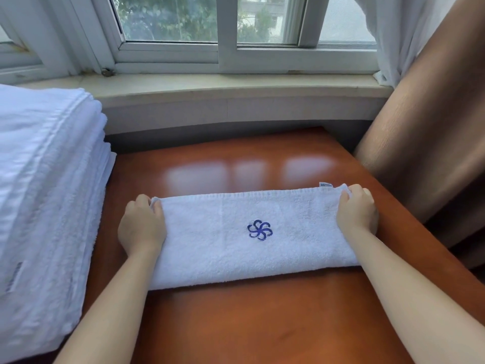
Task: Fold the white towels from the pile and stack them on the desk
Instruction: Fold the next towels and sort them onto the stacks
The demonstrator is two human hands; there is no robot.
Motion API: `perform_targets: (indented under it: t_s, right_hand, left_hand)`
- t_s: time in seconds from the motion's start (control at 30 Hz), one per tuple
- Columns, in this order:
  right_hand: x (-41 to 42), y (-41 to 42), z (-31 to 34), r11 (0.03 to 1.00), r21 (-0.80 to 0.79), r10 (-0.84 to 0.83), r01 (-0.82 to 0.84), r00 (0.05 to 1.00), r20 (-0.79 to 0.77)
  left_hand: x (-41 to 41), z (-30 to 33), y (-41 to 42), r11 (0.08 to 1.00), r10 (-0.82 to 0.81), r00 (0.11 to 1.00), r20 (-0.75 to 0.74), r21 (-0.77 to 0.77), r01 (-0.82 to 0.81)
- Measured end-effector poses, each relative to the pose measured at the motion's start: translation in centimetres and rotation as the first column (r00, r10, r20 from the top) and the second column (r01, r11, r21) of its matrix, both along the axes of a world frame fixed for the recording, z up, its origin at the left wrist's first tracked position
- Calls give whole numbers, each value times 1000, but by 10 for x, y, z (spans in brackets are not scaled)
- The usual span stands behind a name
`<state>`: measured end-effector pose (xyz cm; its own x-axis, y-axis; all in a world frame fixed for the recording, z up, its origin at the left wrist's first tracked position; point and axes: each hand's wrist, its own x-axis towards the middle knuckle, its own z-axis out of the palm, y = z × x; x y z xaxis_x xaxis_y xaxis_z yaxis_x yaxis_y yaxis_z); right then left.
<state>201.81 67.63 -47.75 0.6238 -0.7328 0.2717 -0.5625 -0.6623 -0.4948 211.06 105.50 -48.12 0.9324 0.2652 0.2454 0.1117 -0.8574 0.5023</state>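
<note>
The white terry towel with a blue embroidered flower emblem (pixel 252 232) lay as a long, already doubled band across the middle of the glossy reddish-brown wooden desk (pixel 262 324), its length running from near the desk's left edge to near the right edge.

The likeliest slip, as I judged it, was the layers drifting apart at the far corners: each hand held only a small bite of cloth, and if one corner was lifted or carried faster than the other, the next fold would land skewed, with edges that failed to meet. Loose terry also sags in the middle when raised by its ends, so the band could buckle and crease. A sideways sweep toward the left edge might brush the tall stack of folded white towels (pixel 47 193) standing there and nudge its upper layers.

The left hand (pixel 143 227) sat at the towel's far-left corner, knuckles up, fingers curled over and pinching the cloth. The right hand (pixel 357 208) mirrored it at the far-right corner, beside a small white label tag (pixel 325 184), fingers likewise curled and pinching the hem. Both forearms reached in from the desk's near edge, roughly parallel, wrists low over the towel's short ends.
</note>
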Motion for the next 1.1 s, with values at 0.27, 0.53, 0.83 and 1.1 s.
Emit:
perform_targets:
  t_s: [0.27,0.53,0.83,1.1]
  right_hand:
    - [7,-11,1,997,-49,56,-58,998,-38]
    - [-13,9,25,999,3,-49,53,937,-345]
    - [-71,29,89,857,509,89,79,950,-298]
    - [-105,74,175,911,349,230,-219,973,9]
  left_hand:
    - [1,0,1,998,-34,999,33,52,32]
    - [-25,30,-8,996,89,933,-350,34,-82]
    - [-68,97,5,903,-241,821,-517,-430,-6]
    - [-105,183,2,892,-348,918,-191,-369,262]
